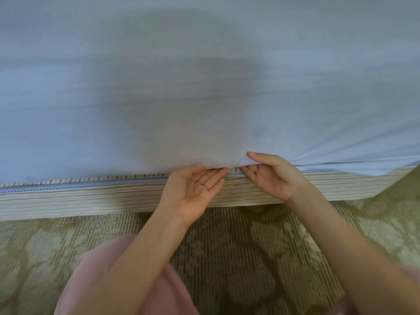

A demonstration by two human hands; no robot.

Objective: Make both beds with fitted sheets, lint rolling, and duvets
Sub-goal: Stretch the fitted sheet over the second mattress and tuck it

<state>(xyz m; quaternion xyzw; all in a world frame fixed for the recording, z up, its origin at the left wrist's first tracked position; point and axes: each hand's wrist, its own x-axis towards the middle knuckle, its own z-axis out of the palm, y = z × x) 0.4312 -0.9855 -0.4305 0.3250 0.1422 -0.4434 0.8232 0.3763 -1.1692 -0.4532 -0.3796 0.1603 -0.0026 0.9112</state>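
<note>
A pale blue fitted sheet point(204, 83) covers the top and side of the mattress and fills the upper half of the view. Its lower hem meets the striped bed base point(79, 201). My left hand point(193, 192) is palm up, with its fingertips pushed under the sheet's hem at the gap above the base. My right hand point(270, 176) is beside it, palm up, fingers under the same hem and thumb resting on the sheet's side. Creases fan out to the right of that hand. Neither hand pinches the fabric visibly.
A piped seam point(68, 186) runs along the mattress's lower edge at left. Patterned olive and beige carpet point(250, 258) lies below the bed. Pink clothing point(127, 269) on my lap shows at the bottom left. The bed's corner is at the far right.
</note>
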